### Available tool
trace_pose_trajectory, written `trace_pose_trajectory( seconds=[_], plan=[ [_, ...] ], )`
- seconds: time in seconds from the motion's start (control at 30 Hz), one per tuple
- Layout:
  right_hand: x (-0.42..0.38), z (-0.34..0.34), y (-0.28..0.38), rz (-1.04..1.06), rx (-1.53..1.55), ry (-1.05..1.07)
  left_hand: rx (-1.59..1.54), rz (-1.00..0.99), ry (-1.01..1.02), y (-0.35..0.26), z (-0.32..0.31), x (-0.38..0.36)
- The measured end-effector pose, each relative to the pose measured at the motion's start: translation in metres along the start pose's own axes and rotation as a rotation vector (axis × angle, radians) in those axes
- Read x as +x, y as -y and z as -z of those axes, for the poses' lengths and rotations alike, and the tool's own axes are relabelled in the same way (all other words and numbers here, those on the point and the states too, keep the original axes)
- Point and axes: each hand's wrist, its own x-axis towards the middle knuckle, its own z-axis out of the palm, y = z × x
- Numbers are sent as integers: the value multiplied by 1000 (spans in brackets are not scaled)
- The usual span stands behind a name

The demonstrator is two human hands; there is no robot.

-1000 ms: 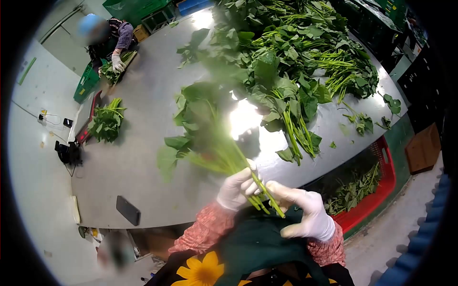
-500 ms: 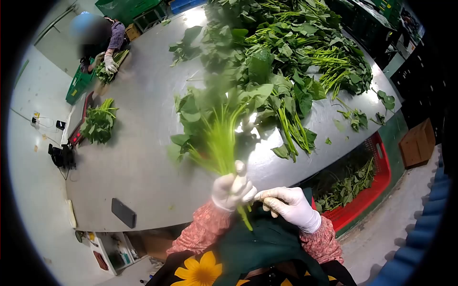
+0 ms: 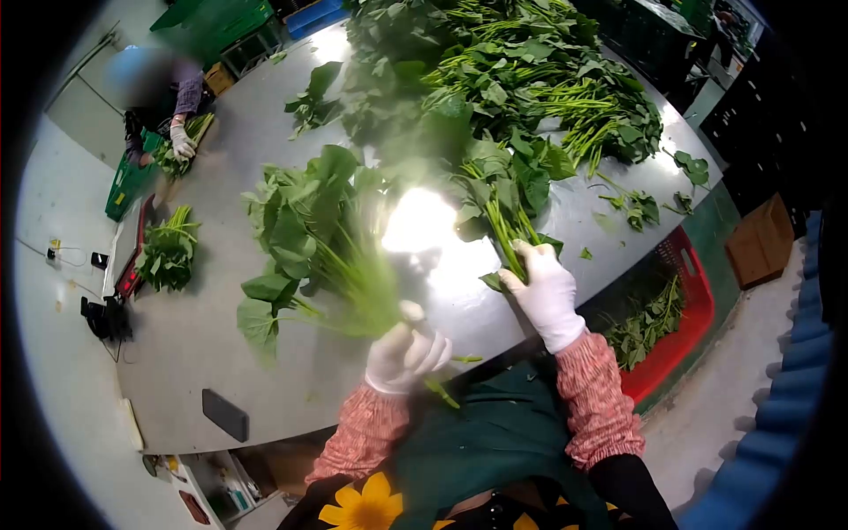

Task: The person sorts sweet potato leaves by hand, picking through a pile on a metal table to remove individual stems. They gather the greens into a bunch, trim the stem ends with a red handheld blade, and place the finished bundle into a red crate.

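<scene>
In my gloved left hand [image 3: 406, 352] is a bunch of leafy green stems [image 3: 296, 225], its leaves fanning out to the upper left over the metal table [image 3: 203, 344]. A few cut stem ends poke out below that fist. My gloved right hand [image 3: 546, 296] is at the near edge of the big heap, its thumb and fingers closed around the lower stems of a small cluster of greens [image 3: 502, 212]. Those stems still lie against the table. The heap of leafy greens [image 3: 530, 79] covers the table's far side.
A tied-looking bunch [image 3: 168, 247] lies beside a red-lit scale [image 3: 132, 238] at left. A phone [image 3: 225, 415] lies near the front edge. Below right stands a red crate [image 3: 693, 327] holding greens. Another person's gloved hand [image 3: 183, 141] handles greens at far left.
My right hand has moved from beside my left hand up and forward onto stems at the heap's edge. My left hand's bunch has tilted to the left.
</scene>
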Motion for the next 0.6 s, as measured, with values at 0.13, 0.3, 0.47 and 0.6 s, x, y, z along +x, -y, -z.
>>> trace_pose_trajectory(
  seconds=[0.13,0.3,0.47,0.6],
  plan=[
    [15,-5,-12,102,266,-187,121,36,-74,-2,-3,-1],
    [11,39,6,-303,988,156,164,43,-217,2,0,1],
    [3,55,20,-505,1197,324,161,62,-311,7,-3,4],
    [0,40,4,-553,1167,548,166,54,-368,5,0,1]
  ],
)
